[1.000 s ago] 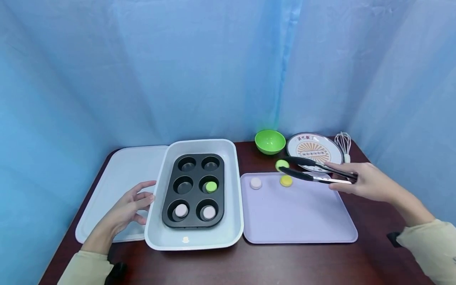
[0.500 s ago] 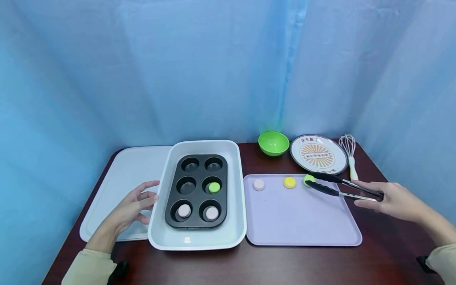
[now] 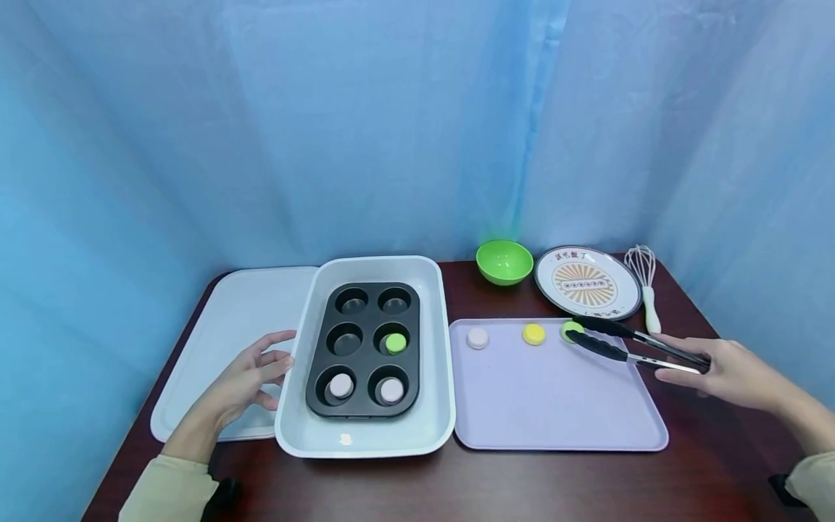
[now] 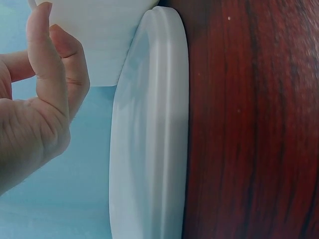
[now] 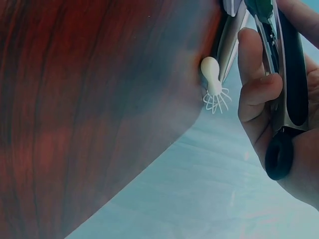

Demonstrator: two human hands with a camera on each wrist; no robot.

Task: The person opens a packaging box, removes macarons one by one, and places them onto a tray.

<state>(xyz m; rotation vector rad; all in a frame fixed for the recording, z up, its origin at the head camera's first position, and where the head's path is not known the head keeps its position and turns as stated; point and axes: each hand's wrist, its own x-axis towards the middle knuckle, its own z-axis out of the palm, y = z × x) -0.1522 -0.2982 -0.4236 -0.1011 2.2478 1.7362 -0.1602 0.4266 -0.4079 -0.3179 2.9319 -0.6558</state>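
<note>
My right hand [image 3: 737,370] grips black-and-steel tongs [image 3: 603,348], whose ring end shows below the palm in the right wrist view. The tong tips sit around a green macaron [image 3: 570,331] at the far edge of the lilac tray [image 3: 561,406]. Left of it on that tray lie a yellow macaron [image 3: 533,334] and a pale one [image 3: 478,338]. My left hand [image 3: 251,377] rests its fingertips against the left side of a deep white tray [image 3: 365,444]. Inside stands a dark muffin tin [image 3: 365,319] with one green macaron [image 3: 396,344] and two pale macarons [image 3: 341,386] in its cups.
A flat white tray [image 3: 222,348] lies at the left, partly under the deep tray. Along the back right stand a green bowl [image 3: 504,262], a patterned plate [image 3: 583,283] and a white whisk [image 3: 647,290]. A blue curtain [image 3: 391,130] hangs behind the table.
The tongs have carried the green macaron rightward and down, from left of the yellow macaron to its right on the lilac tray. My left hand has stayed at the deep tray.
</note>
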